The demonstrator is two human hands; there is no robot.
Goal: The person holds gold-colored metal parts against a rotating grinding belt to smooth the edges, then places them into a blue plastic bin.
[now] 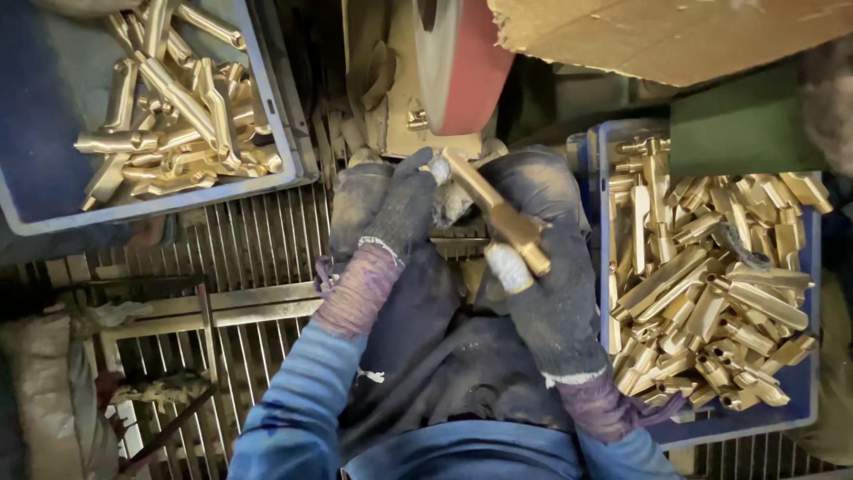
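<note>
Right gloved hand (555, 293) at centre frame grips the long brass tubular fitting (493, 209) by its thick collar; left gloved hand (400, 209) pinches its upper tip beneath the red-rimmed grinding wheel (458, 62). Likely heavy, rigid and smooth: best held at the collar, where gloves resist slipping.

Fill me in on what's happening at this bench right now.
A person in dark, dirty work gloves holds a long brass fitting in both hands, its far end up close to a red-edged grinding wheel. The right hand grips the thicker near end; the left hand steadies the tip. A blue crate on the right is heaped with similar brass parts, and a second blue crate at upper left holds more. Beneath the hands lies a metal grate.
</note>
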